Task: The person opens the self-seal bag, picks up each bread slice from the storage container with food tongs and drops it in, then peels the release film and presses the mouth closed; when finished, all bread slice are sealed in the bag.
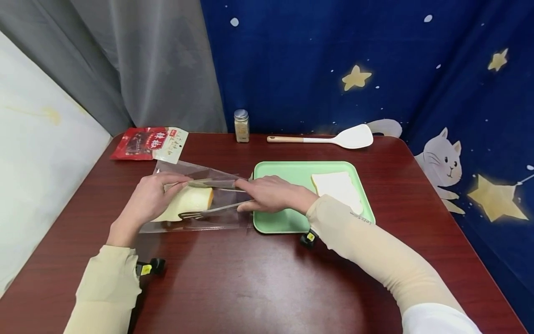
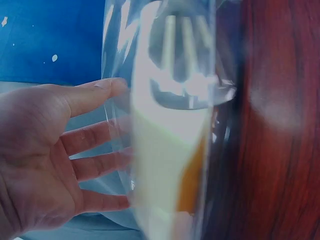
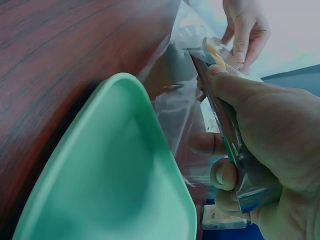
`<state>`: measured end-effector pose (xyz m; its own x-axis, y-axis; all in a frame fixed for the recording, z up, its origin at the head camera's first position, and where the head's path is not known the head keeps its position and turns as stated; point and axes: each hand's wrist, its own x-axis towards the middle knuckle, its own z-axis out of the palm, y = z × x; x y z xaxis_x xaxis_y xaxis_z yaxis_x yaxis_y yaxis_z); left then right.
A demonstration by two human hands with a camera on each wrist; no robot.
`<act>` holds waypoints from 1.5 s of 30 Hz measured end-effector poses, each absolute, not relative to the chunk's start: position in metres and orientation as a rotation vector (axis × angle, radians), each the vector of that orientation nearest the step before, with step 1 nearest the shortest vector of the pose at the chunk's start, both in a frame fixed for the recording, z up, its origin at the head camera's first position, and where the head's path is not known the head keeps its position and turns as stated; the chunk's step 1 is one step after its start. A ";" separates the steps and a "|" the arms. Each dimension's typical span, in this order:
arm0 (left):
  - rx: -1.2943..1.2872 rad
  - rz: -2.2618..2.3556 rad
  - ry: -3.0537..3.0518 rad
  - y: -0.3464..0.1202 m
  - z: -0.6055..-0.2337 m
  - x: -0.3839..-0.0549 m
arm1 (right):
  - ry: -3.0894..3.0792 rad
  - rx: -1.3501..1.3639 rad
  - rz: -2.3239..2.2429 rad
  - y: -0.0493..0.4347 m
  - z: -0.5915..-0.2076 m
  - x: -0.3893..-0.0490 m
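My right hand (image 1: 273, 195) grips metal tongs (image 3: 220, 112), its thumb on one arm and its fingers on the other. The tongs reach into a clear plastic bag (image 1: 225, 224), one slotted tip (image 2: 172, 92) lying against sliced bread (image 1: 183, 202) inside. At the bag's left part, my left hand (image 1: 152, 197) holds the film between thumb and fingers. A white bread slice (image 1: 339, 188) lies on a light green tray (image 1: 279, 226), just right of the bag and partly under my right forearm.
At the back left lies a red and white food packet (image 1: 146, 144). A small seasoning jar (image 1: 241, 126) with a metal lid stands at the back edge. Beside it lies a white spatula (image 1: 352, 137) with a wooden handle. Curtains hang behind the dark red table (image 1: 250, 287).
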<state>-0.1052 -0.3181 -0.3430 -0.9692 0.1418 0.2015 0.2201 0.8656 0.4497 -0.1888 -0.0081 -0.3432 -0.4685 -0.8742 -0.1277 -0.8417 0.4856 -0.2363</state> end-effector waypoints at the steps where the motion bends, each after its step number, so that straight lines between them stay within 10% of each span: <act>1: -0.276 -0.728 -2.880 -0.318 -0.343 -0.105 | 2.508 -1.475 -0.209 -0.008 -0.343 -0.189; 45: -0.235 -0.781 -2.873 -0.322 -0.353 -0.111 | 2.455 -1.290 -0.235 -0.023 -0.342 -0.199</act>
